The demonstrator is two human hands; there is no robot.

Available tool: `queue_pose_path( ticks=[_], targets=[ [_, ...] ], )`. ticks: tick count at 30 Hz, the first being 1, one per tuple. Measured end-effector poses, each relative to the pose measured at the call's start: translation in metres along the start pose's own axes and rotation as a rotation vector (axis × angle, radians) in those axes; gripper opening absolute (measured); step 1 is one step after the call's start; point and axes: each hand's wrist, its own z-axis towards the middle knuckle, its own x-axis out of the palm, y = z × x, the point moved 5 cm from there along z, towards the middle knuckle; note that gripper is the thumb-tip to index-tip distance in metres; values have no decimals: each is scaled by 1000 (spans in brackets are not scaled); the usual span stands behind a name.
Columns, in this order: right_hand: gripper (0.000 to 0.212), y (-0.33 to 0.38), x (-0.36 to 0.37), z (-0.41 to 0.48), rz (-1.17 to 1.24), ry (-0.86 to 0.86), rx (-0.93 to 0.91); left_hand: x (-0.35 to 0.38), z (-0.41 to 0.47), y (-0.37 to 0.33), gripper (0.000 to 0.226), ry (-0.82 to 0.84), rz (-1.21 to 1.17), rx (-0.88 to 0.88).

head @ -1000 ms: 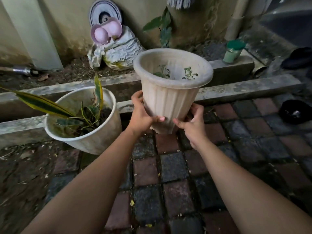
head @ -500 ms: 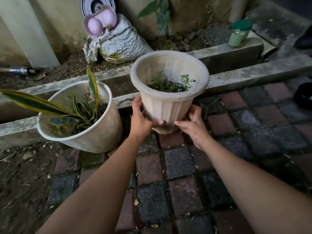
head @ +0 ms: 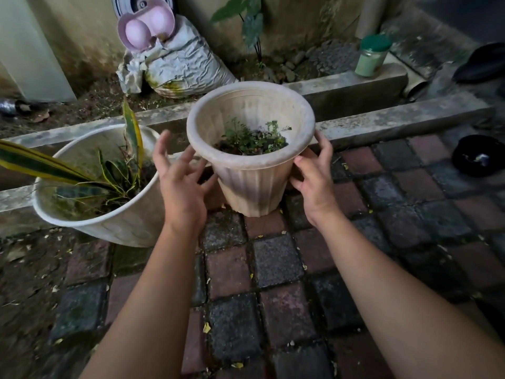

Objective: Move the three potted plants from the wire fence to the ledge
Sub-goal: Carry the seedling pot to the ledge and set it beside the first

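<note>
A beige ribbed pot [head: 254,184] with a small green plant stands on the brick paving, just in front of the low concrete ledge [head: 396,121]. My left hand [head: 180,184] hovers to its left, off the pot, fingers spread. On the pot's right side, under the rim, my right hand [head: 314,173] is cupped loosely with fingers apart and its fingertips touching the wall. A larger white pot [head: 109,228] with a striped, long-leaved plant sits tilted at the left, leaning against the ledge. No wire fence is in view.
Behind the ledge lie a soil bed, a crumpled white sack [head: 183,69] with a pink object on it, and a leafy plant [head: 251,26]. A green-lidded jar [head: 371,56] stands on a raised kerb. Dark shoes [head: 478,155] lie at the right.
The beige pot came down from the air onto the bricks. Both hands slid off its base; the left hand let go and opened, and the right hand moved up its side.
</note>
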Motion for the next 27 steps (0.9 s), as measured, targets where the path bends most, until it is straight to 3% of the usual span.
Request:
queue_pose_path(
  ticks=[3, 9, 27],
  targets=[
    [75, 14, 7, 1, -15, -2, -98, 19, 6, -20, 56, 47, 178, 61],
    [84, 20, 31, 12, -246, -55, -107, 31, 17, -14, 50, 89, 444, 121],
    [86, 39, -7, 48, -298, 17, -14, 60, -7, 2, 12, 116, 655, 351]
  ],
)
